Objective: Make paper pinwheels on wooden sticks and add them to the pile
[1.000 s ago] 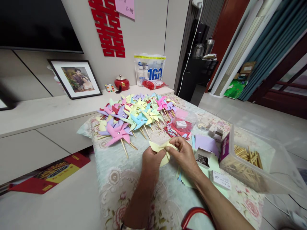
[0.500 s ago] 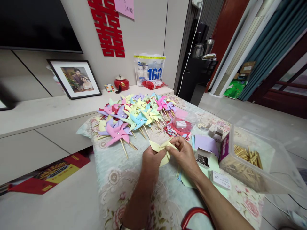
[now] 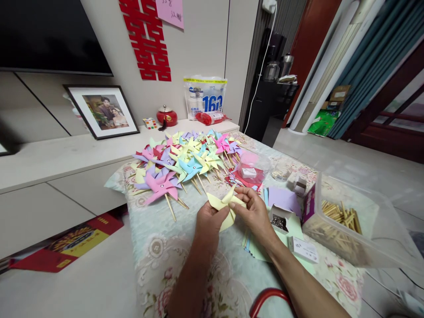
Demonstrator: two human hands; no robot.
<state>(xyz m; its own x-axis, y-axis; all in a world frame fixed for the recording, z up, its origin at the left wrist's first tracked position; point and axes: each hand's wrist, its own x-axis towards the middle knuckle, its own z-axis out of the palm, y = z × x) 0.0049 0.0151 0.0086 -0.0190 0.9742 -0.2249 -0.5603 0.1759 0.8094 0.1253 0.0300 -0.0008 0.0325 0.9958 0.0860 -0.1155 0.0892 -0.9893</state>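
Between both hands' fingers (image 3: 239, 204), yellow paper (image 3: 221, 204)

Pale wall (image 3: 205, 39), low cabinet (image 3: 49, 163), tiled floor (image 3: 347, 154)

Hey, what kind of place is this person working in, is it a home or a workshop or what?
Most likely a home living room. A framed photo leans on a low cabinet under a wall-mounted television, and the table has a flowered cloth. Both hands fold yellow paper beside finished pinwheels.
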